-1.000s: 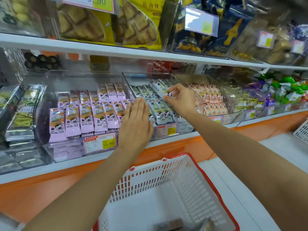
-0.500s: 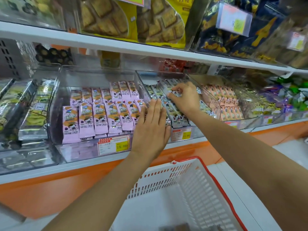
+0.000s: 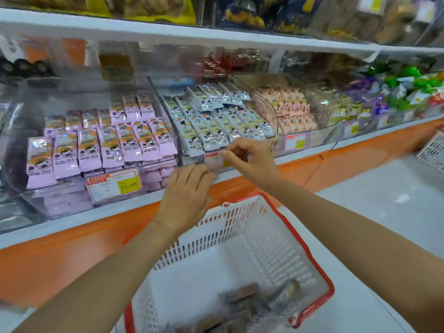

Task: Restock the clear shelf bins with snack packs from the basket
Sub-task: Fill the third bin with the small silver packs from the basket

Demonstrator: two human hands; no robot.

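A clear shelf bin [image 3: 269, 109] holds rows of pale blue snack packs [image 3: 213, 131]. My right hand [image 3: 249, 162] hovers in front of that bin's price tag with its fingers loosely curled and nothing in them. My left hand [image 3: 187, 195] is lower and to the left, at the shelf's front edge, fingers relaxed and empty. Below both hands stands the white basket with a red rim [image 3: 310, 255]. A few blurred brownish and silvery packs [image 3: 245, 296] lie on its bottom.
A bin of pink snack packs [image 3: 108, 145] sits to the left, with a yellow price tag [image 3: 115, 186]. To the right is a bin of peach packs [image 3: 290, 109], then mixed wrapped sweets [image 3: 403, 90]. A shelf overhangs above. A second white basket [image 3: 432, 150] is at the right edge.
Both hands have drawn back out of the blue-pack bin and down to the shelf's front edge. The right hand no longer touches the packs. The view has tilted down toward the basket.
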